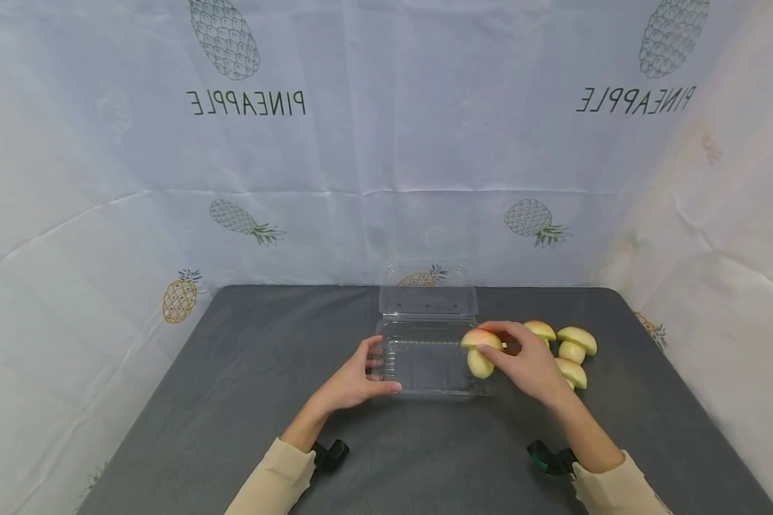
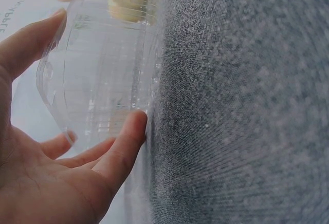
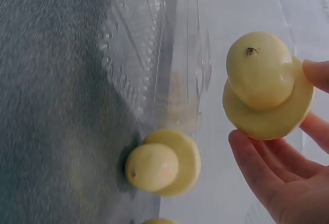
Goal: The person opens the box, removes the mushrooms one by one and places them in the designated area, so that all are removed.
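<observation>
My right hand [image 1: 528,361] pinches a yellow mushroom-shaped piece [image 1: 480,352] with a reddish-tinged cap over the right end of a clear plastic box [image 1: 425,392]. In the right wrist view this mushroom [image 3: 261,72] points its stem towards the camera, with thumb and fingers at its cap edge. My left hand [image 1: 354,379] grips the left end of the box, thumb at its front corner and fingers along its side. Seen from the left wrist, the thumb lies on the rim [image 2: 46,77]. The hinged lid [image 1: 428,300] stands raised behind the base.
Right of the box, beside my right hand, lie more mushrooms [image 1: 576,343] on the dark grey table [image 1: 283,322]. One mushroom [image 3: 163,161] sits close by the box's end. Behind the table hangs a white pineapple-print cloth [image 1: 386,143], with more cloth at both sides.
</observation>
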Motion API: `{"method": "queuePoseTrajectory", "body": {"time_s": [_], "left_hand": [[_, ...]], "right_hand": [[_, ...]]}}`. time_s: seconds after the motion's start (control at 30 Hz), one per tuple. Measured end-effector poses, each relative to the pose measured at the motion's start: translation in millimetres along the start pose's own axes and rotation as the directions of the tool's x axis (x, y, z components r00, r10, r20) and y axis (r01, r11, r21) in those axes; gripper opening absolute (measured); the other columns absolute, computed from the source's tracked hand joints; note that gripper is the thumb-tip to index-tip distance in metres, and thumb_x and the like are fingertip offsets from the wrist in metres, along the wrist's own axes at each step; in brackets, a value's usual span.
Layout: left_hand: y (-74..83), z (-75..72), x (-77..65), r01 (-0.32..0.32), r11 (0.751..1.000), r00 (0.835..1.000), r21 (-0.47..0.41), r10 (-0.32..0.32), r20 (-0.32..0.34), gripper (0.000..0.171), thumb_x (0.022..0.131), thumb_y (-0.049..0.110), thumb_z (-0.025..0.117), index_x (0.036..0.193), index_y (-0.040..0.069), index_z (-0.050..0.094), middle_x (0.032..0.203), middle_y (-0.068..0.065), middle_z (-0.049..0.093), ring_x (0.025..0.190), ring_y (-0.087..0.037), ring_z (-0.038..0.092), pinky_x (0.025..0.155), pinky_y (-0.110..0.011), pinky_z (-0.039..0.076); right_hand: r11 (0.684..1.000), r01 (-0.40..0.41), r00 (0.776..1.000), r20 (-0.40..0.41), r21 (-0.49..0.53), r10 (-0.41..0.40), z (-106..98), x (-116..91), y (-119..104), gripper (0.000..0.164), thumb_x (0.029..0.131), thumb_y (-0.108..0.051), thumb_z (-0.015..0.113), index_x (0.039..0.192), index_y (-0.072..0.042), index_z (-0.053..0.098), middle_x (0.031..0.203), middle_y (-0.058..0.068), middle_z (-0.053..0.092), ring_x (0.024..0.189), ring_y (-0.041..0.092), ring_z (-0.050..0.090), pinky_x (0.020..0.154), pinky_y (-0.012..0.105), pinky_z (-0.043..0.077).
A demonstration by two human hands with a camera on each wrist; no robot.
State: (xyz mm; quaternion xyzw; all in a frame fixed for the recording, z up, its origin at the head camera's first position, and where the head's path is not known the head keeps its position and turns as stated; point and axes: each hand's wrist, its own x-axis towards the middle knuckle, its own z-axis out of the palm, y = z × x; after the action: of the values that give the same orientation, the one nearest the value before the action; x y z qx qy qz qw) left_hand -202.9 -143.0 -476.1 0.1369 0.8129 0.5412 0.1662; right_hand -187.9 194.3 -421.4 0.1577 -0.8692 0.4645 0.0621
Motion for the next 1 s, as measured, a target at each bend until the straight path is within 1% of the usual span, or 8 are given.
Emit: {"method": "queuePoseTrajectory", "body": {"time_s": [0.1,0.27,0.47,0.7,0.77,0.9,1.0], "left_hand": [[-0.3,-0.1,0.4,0.003,1.000,1.000,0.006,-0.003,-0.002,0.101,0.087,0.033,0.083,0.161,0.011,0.018,0.156,-0.021,0.032,0.138,-0.040,0.045,0.104,-0.054,0.048],[-0.1,-0.3,0.7,-0.001,1.000,1.000,-0.003,0.001,0.000,0.102,0.088,0.032,0.083,0.161,0.009,0.017,0.157,-0.022,0.031,0.138,-0.041,0.044,0.104,-0.054,0.048],[0.3,0.3,1.1,0.006,1.000,1.000,0.001,-0.006,-0.008,0.102,0.087,0.032,0.083,0.161,0.009,0.018,0.156,-0.021,0.032,0.139,-0.040,0.044,0.105,-0.054,0.048],[0.3,0.3,0.5,0.000,1.000,1.000,0.001,0.000,-0.005,0.101,0.088,0.032,0.083,0.161,0.009,0.017,0.156,-0.021,0.032,0.139,-0.040,0.044,0.105,-0.054,0.048],[0.2,0.4,0.4,-0.002,1.000,1.000,-0.001,0.002,-0.002,0.101,0.088,0.031,0.082,0.161,0.009,0.017,0.156,-0.022,0.032,0.139,-0.040,0.044,0.105,-0.055,0.047],[0.5,0.6,0.0,-0.003,1.000,1.000,0.001,0.003,-0.002,0.101,0.088,0.031,0.082,0.161,0.009,0.017,0.156,-0.022,0.032,0.139,-0.041,0.044,0.105,-0.055,0.047],[0.7,0.5,0.0,-0.005,1.000,1.000,0.001,0.005,-0.002,0.101,0.088,0.031,0.082,0.161,0.009,0.017,0.156,-0.022,0.032,0.139,-0.040,0.044,0.105,-0.054,0.048]], "right_hand": [[1.000,0.006,1.000,-0.022,-0.019,-0.007,-6.3,-3.1,3.7,0.044,0.098,-0.026,0.071,0.135,-0.004,0.063,0.128,0.009,0.065,0.109,0.025,0.064,0.088,0.032,0.056],[0.998,-0.006,0.998,-0.057,-0.066,0.002,-16.4,-7.4,7.6,0.042,0.098,-0.024,0.073,0.132,-0.001,0.063,0.124,0.014,0.063,0.107,0.029,0.063,0.085,0.023,0.055],[0.995,0.000,0.998,-0.065,-0.102,-0.007,-27.4,-12.7,11.2,0.038,0.097,-0.023,0.074,0.128,-0.003,0.065,0.121,0.012,0.064,0.107,0.032,0.064,0.086,0.027,0.057],[0.991,0.025,0.998,-0.053,-0.129,-0.032,-35.0,-15.3,16.3,0.032,0.097,-0.021,0.074,0.125,-0.007,0.067,0.115,0.009,0.068,0.100,0.026,0.066,0.083,0.028,0.057],[0.989,0.024,0.998,-0.051,-0.143,-0.032,-35.7,-15.6,18.7,0.032,0.097,-0.020,0.074,0.125,-0.006,0.067,0.116,0.010,0.068,0.099,0.026,0.066,0.081,0.028,0.057],[0.986,0.006,0.999,-0.052,-0.167,-0.015,-35.7,-15.8,24.9,0.038,0.096,-0.020,0.074,0.127,0.000,0.065,0.118,0.013,0.068,0.100,0.029,0.066,0.080,0.028,0.057],[0.982,-0.006,0.999,-0.049,-0.187,-0.003,-35.0,-15.6,29.9,0.041,0.096,-0.019,0.075,0.128,0.004,0.064,0.119,0.016,0.067,0.101,0.032,0.067,0.081,0.034,0.058]]}}
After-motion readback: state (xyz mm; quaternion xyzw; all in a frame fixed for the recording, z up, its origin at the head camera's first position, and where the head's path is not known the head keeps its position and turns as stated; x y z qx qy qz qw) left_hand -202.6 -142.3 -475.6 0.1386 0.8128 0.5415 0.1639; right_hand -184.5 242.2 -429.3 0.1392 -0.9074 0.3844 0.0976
